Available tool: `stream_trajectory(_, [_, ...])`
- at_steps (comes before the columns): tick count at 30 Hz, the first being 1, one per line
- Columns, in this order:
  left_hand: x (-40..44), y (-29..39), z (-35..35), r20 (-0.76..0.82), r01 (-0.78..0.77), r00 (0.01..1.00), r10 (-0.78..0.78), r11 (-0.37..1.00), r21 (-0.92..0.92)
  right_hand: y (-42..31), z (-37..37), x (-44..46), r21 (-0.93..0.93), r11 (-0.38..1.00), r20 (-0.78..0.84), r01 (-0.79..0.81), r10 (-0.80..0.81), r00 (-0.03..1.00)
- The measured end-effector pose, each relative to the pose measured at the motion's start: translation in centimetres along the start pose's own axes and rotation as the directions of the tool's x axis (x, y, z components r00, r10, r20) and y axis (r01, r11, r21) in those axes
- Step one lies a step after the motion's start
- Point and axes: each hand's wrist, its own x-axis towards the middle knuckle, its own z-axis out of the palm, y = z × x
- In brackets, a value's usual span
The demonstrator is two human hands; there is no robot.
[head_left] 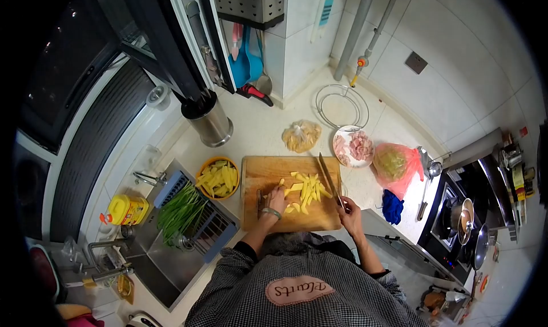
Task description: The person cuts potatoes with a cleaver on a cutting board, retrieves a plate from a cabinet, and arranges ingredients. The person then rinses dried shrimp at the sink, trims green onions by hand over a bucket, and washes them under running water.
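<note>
My right hand (350, 217) grips a kitchen knife (327, 177) by its handle. The long blade points away from me over the right side of the wooden cutting board (260, 170). Cut yellow potato strips (310, 189) lie loose across the board, left of the blade. My left hand (276, 201), with a bracelet at the wrist, is low over the board's left half. Its fingers are drawn together at a yellow potato piece (281, 181); their undersides are hidden. An orange bowl (201, 191) of larger potato pieces stands left of the board.
Behind the board are a tied plastic bag (301, 136), a plate of raw meat (353, 162) and a wire rack (342, 126). A pink bag (395, 168) and blue cloth (392, 207) lie right, before the stove (444, 227). Greens (181, 214) rest over the sink (171, 273).
</note>
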Motion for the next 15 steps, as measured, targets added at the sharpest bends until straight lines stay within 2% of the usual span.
stream_trajectory(1, [-0.1,0.1,-0.4,-0.003,0.001,1.0,-0.001,1.0,0.001,0.2,-0.1,-0.1,0.001,1.0,0.002,0.003,-0.003,1.0])
stream_trajectory(3, [-0.3,-0.1,-2.0,-0.127,-0.091,0.989,0.081,0.993,-0.077,0.8,-0.3,-0.1,0.005,1.0,-0.038,0.024,-0.024,0.999])
stream_trajectory(5, [-0.4,-1.0,-5.3,-0.24,-0.074,0.971,0.018,0.972,-0.223,1.3,-0.8,-0.4,-0.01,1.0,-0.051,0.015,-0.015,0.999])
stream_trajectory(7, [-0.2,-3.3,-9.7,-0.5,-0.109,0.863,0.077,0.993,-0.036,1.2,-1.2,-0.7,-0.025,1.0,-0.079,-0.019,0.017,0.997])
stream_trajectory(9, [0.0,-7.0,-13.3,-0.619,0.025,0.781,0.082,0.986,0.162,0.5,-1.5,-1.1,-0.019,0.999,-0.081,-0.035,0.034,0.996])
stream_trajectory(11, [0.0,-10.0,-14.2,-0.564,0.201,0.825,0.021,0.923,0.329,0.3,-1.8,-1.2,-0.003,0.999,-0.08,-0.038,0.037,0.996])
stream_trajectory(12, [-0.3,-9.3,-14.3,-0.562,0.196,0.827,0.024,0.924,0.327,0.7,-1.9,-1.2,-0.004,0.999,-0.085,-0.038,0.037,0.996])
stream_trajectory(14, [-1.2,-6.5,-14.8,-0.645,0.233,0.739,0.193,0.826,0.513,1.4,-1.8,-1.0,0.04,0.998,-0.095,-0.053,0.057,0.994])
stream_trajectory(15, [-1.2,-5.1,-14.3,-0.613,0.187,0.755,0.231,0.821,0.539,1.3,-1.8,-1.0,0.04,0.998,-0.1,-0.054,0.058,0.993])
